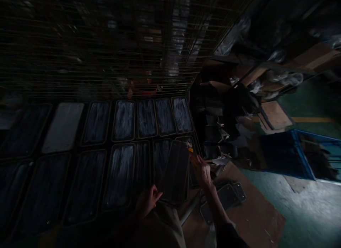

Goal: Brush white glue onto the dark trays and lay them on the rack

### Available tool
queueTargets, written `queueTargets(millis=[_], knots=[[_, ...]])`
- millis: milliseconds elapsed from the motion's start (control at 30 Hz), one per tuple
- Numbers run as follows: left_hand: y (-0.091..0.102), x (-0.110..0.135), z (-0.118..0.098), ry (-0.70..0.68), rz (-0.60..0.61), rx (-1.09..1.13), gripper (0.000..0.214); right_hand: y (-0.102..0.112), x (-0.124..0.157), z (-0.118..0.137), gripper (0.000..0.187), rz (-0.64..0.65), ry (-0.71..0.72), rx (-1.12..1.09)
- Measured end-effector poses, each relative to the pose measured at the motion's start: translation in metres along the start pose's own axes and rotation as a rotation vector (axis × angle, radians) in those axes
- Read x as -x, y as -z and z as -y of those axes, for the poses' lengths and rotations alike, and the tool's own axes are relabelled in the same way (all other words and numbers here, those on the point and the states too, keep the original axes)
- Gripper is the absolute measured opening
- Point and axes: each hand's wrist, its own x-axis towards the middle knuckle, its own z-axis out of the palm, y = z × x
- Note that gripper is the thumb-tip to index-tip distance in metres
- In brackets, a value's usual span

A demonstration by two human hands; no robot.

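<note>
Right grip (202, 172) closed around orange tool (190, 149), left grip (153, 198) unclear, dark panels (124, 120) beneath, dim green floor (317, 201) rightward.

Dim light leaves most of the scene in shadow, with glare pooling on the floor (319, 203) below the crate (279, 154). Left of the crate, faint sheen streaks the panels (124, 120); above and left of it, mesh (93, 88) sinks into blurred near-blackness.
</note>
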Motion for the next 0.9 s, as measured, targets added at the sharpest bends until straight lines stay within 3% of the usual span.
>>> queueTargets(millis=[133, 333, 533, 733, 900], knots=[[-0.005, -0.001, -0.006, 0.098, 0.008, 0.176, 0.025, -0.008, 0.011, 0.001, 0.038, 0.05, 0.012, -0.002], [-0.006, -0.003, -0.013, 0.25, 0.035, 0.428, 0.03, -0.013, 0.083, 0.024, 0.036, 0.145, -0.008, -0.046], [-0.003, -0.002, -0.009, 0.238, 0.086, 0.56, 0.031, -0.012, 0.143, 0.061, 0.036, 0.301, -0.089, -0.07], [-0.001, 0.001, -0.009, 0.249, 0.094, 0.61, 0.028, -0.008, 0.155, 0.085, 0.032, 0.378, -0.062, -0.11], [0.003, 0.003, -0.015, 0.201, 0.097, 0.633, 0.02, -0.011, 0.143, 0.082, 0.032, 0.443, -0.166, -0.279]])
